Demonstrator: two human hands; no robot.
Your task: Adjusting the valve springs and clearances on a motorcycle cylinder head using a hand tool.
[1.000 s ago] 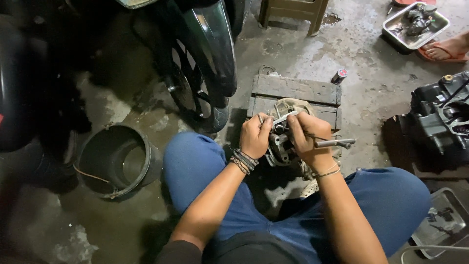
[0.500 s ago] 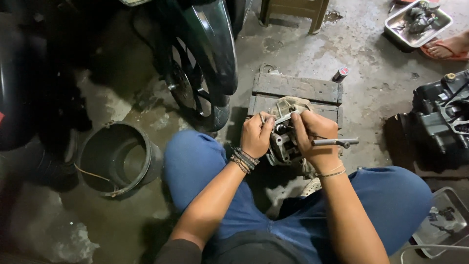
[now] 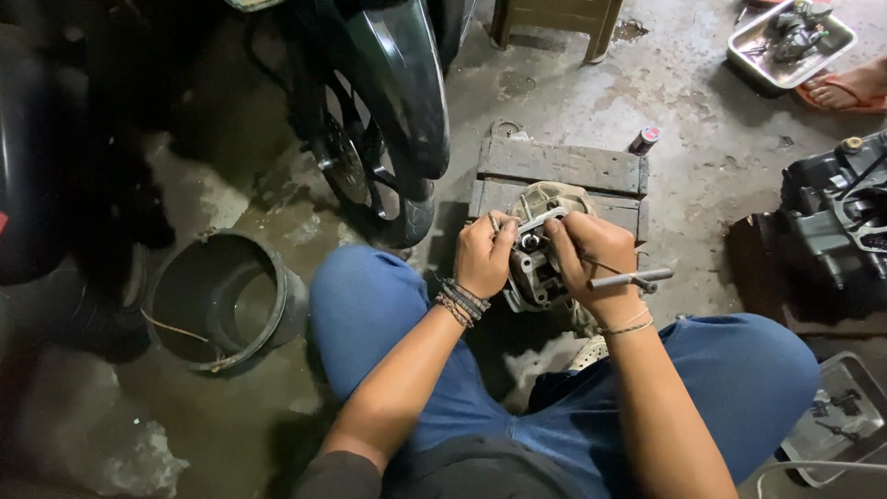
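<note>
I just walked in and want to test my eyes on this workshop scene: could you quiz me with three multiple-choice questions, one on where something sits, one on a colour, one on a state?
1. Where is the bucket?
A. On the floor beside the person's left knee
B. On the wooden pallet
C. In the right hand

2. What colour are the trousers?
A. Red
B. Blue
C. White

3. What is the left hand doing?
A. Resting flat on the floor
B. Hanging free in the air
C. Gripping the engine part

Answers: 1 A, the bucket stands on the wet concrete next to the left knee. 2 B, both legs are blue. 3 C, the left hand's fingers close on the engine part's edge, while the right hand holds a metal tool at it.
</note>
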